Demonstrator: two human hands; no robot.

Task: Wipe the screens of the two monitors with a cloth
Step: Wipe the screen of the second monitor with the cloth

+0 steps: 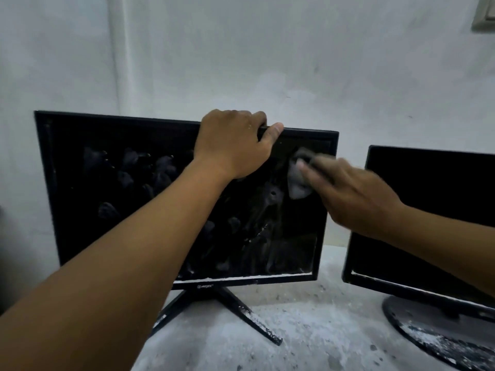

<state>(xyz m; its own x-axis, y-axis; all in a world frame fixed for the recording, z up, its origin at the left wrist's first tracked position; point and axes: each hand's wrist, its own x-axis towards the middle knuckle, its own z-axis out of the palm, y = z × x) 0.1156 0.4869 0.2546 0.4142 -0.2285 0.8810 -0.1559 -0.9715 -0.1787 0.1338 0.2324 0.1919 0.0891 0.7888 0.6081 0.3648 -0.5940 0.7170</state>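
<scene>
The left monitor (112, 188) stands on a dusty surface, its black screen covered in grey smears and wet patches. My left hand (233, 143) grips its top edge, fingers curled over the back, thumb on the front bezel. My right hand (351, 194) presses a grey cloth (297, 178) against the upper right part of that screen; the hand is blurred by motion. The right monitor (428, 199) stands beside it on a round base, its screen dark, partly hidden by my right forearm.
Both monitors stand on a grey, dust-speckled surface (308, 311) against a pale wall (241, 62). The left monitor has a black X-shaped stand (241, 311). A switch plate (484, 14) sits at the wall's upper right corner.
</scene>
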